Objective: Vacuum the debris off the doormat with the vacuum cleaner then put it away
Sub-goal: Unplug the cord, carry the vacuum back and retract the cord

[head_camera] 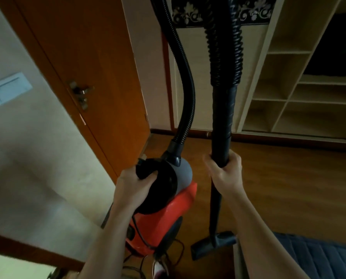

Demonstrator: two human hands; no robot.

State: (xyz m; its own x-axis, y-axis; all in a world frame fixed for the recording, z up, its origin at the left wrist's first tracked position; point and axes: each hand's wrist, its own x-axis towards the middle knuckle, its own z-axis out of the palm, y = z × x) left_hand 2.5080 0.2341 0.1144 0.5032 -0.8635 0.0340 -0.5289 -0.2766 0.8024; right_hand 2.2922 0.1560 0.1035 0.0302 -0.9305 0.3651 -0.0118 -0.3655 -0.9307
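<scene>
A red vacuum cleaner (164,218) with a black and grey top hangs off the floor. My left hand (133,190) grips its black handle. My right hand (224,172) is closed around the black wand (222,117), held upright. The wand's floor nozzle (214,245) is low, just above the wooden floor. A ribbed black hose (183,81) loops from the vacuum's top up out of frame and back down to the wand. A dark blue quilted doormat (325,258) lies at the bottom right, beside the nozzle.
An orange wooden door (83,57) with a brass handle stands to the left, beside a pale wall with a light switch (8,88). Beige open shelving (300,93) fills the right wall. The vacuum's black power cord (176,256) trails on the floor near my foot.
</scene>
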